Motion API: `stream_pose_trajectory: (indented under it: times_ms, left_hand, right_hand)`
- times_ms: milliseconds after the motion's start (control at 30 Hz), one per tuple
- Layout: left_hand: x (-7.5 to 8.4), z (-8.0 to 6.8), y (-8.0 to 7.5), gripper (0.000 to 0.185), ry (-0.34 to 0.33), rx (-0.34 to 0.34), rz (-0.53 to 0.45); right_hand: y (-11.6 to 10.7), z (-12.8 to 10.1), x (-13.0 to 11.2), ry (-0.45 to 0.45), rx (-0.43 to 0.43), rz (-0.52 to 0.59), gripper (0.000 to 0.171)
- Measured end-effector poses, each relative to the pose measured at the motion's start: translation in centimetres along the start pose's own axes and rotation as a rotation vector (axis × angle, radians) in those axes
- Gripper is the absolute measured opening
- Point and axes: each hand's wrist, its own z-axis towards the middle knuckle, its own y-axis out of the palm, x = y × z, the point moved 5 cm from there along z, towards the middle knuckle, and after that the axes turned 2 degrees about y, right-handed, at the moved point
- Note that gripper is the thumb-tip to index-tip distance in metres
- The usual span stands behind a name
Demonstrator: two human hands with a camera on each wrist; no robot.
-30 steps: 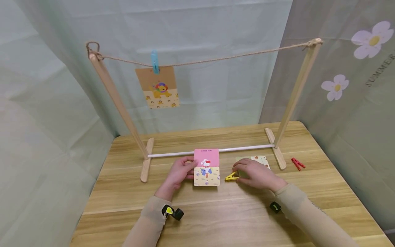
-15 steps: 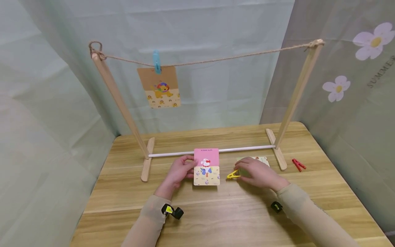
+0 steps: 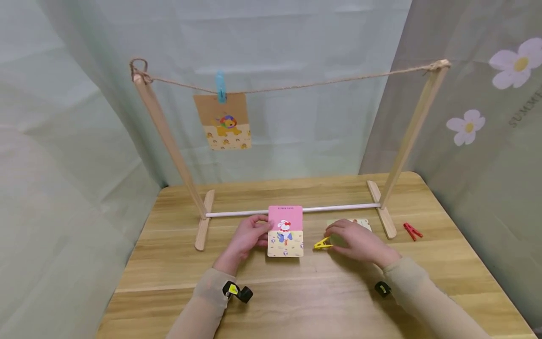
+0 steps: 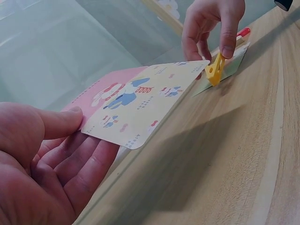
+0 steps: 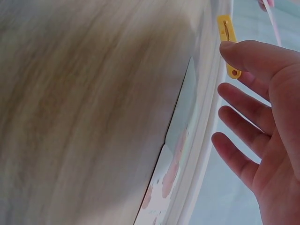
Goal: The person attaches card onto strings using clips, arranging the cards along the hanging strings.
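A pink and yellow picture card (image 3: 285, 230) lies near the table's middle, its left edge lifted. My left hand (image 3: 262, 234) pinches that edge, thumb on top (image 4: 56, 123) and fingers beneath the card (image 4: 140, 101). To its right, my right hand (image 3: 332, 240) pinches a yellow clothespin (image 3: 323, 243) between thumb and forefinger, the clothespin (image 4: 215, 69) standing tilted on the wood. In the right wrist view the thumb presses the clothespin (image 5: 228, 47). A pale green card (image 3: 361, 223) lies flat, partly hidden under that hand.
A wooden rack (image 3: 169, 141) spans the table's back with a rope (image 3: 317, 84) strung across. A blue clothespin (image 3: 220, 87) holds a lion card (image 3: 224, 122) on it. A white rod (image 3: 338, 207) joins the feet. A red clothespin (image 3: 412, 231) lies right of the rack's foot.
Only the head view has shifted a little. Both hands keep the same hold in the same places.
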Motion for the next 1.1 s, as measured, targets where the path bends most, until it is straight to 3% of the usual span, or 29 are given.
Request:
stream_pose_trajectory:
  times_ms: [1100]
  left_hand:
    - [-0.2,-0.1,0.4,0.027,0.032,-0.006,0.017]
  right_hand:
    - [-1.4,-0.1,0.5,0.023,0.064,0.000,0.034]
